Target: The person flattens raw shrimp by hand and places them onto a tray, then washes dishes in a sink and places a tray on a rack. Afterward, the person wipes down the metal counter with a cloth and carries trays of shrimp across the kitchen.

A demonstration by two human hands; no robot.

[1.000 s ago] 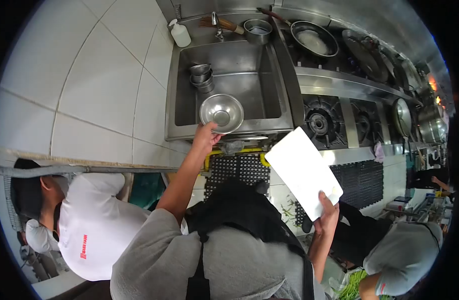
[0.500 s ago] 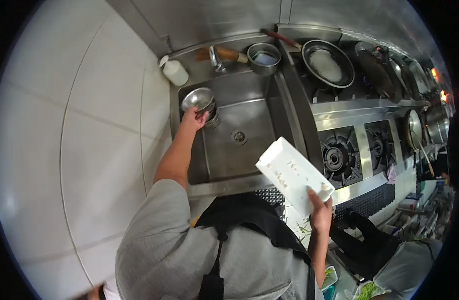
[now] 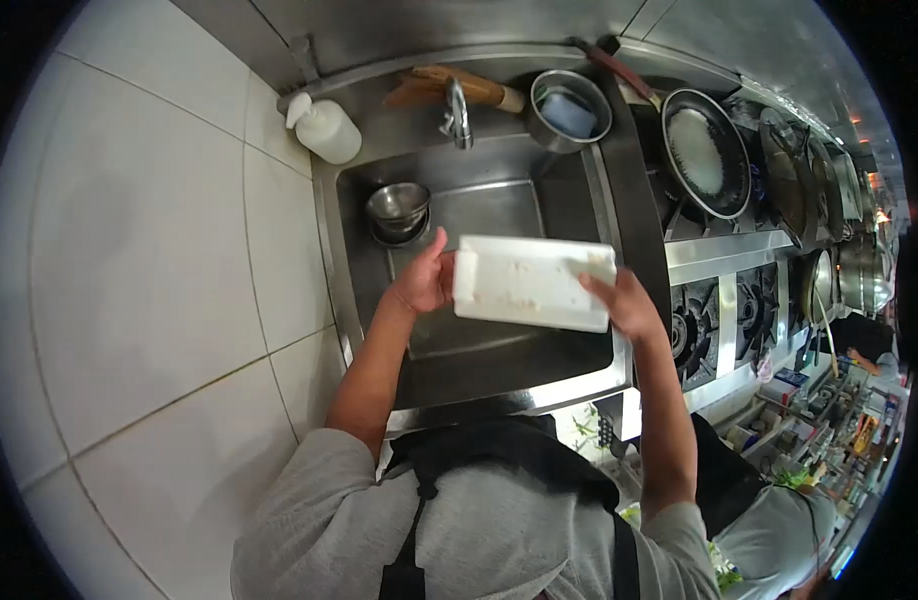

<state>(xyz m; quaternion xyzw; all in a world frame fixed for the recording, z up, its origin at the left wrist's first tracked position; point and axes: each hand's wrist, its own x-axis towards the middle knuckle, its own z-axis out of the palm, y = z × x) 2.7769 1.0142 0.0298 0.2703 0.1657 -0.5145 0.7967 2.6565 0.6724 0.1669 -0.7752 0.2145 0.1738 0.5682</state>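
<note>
A white rectangular tray (image 3: 534, 275) with brownish food bits stuck on it is held level over the sink (image 3: 499, 360). My right hand (image 3: 631, 305) grips its right end, the thumb on the inner face and the other fingers hidden underneath. At the tray's left end is my left hand (image 3: 424, 280), its thumb stretched up and apart from the tray. Its fingertips meet the tray's edge, partly out of sight. Beyond that hand, stacked metal bowls (image 3: 399, 205) rest in the sink's far left corner.
Behind the sink are a faucet (image 3: 459, 120), a white pump bottle (image 3: 326, 130), a brush-like wooden item (image 3: 459, 88) and a metal pot (image 3: 571, 112) with something bluish inside. A frying pan (image 3: 704, 155) sits on the stove at right. Another person (image 3: 779, 520) is at lower right.
My left hand has let go of the metal bowl, now with the stack in the sink, and moved to the tray. The tray has swung left over the sink and turned sideways.
</note>
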